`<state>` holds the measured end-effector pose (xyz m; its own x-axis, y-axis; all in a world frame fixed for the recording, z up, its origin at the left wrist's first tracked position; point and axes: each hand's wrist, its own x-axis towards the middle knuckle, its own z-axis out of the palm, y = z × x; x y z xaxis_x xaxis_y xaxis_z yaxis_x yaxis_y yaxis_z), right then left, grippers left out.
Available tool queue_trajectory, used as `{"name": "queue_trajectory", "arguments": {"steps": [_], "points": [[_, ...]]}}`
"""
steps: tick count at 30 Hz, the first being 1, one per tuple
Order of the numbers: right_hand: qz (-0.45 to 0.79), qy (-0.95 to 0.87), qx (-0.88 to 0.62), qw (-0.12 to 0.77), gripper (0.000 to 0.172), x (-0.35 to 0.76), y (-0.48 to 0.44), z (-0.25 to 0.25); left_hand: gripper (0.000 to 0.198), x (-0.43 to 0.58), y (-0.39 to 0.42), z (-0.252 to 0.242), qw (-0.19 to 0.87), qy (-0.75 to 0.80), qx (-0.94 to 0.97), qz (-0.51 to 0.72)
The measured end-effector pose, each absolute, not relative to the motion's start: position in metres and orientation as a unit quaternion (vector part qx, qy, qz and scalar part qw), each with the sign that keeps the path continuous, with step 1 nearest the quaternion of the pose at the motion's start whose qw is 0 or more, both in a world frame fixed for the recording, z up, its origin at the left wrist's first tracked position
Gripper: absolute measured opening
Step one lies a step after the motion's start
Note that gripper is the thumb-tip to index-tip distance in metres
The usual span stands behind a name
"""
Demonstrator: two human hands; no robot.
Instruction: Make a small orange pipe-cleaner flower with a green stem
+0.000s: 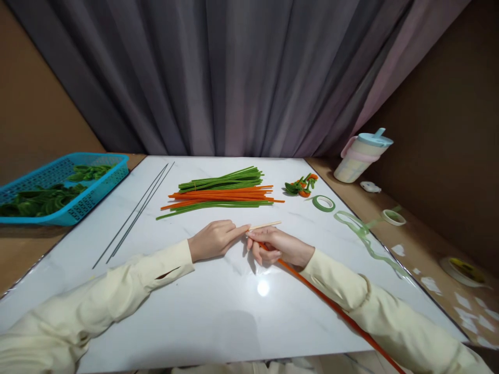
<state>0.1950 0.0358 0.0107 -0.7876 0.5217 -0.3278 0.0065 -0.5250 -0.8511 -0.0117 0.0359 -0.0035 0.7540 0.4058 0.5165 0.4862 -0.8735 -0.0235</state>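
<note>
My left hand (218, 239) is closed, its fingertips pinching at the left end of a thin, pale wooden stick (268, 224). Right beside it, my right hand (278, 245) closes round an orange pipe cleaner (312, 286), which trails down under the right forearm to the lower edge. The stick runs along the top of the right fingers. Where the pipe cleaner meets the stick is hidden by the fingertips. Beyond the hands lie orange pipe cleaners (222, 195) between green pipe cleaners (230, 180) and a few more green ones.
Left, a blue basket (97, 195) holds green leaf shapes; dark wires (136, 215) lie near it. Right are small green and orange pieces (302, 185), green tape (323, 203), a loose green strip (366, 240), another roll (393, 217) and a tumbler (358, 162). Paper scraps litter the right edge.
</note>
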Motion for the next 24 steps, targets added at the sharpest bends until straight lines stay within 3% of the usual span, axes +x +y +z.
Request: {"name": "queue_trajectory", "arguments": {"steps": [24], "points": [[0.824,-0.465,-0.286,0.152,0.028,0.1956,0.0372,0.0104,0.027,-0.0106,0.0357,-0.0047,0.072,-0.24,-0.93,-0.269]]}}
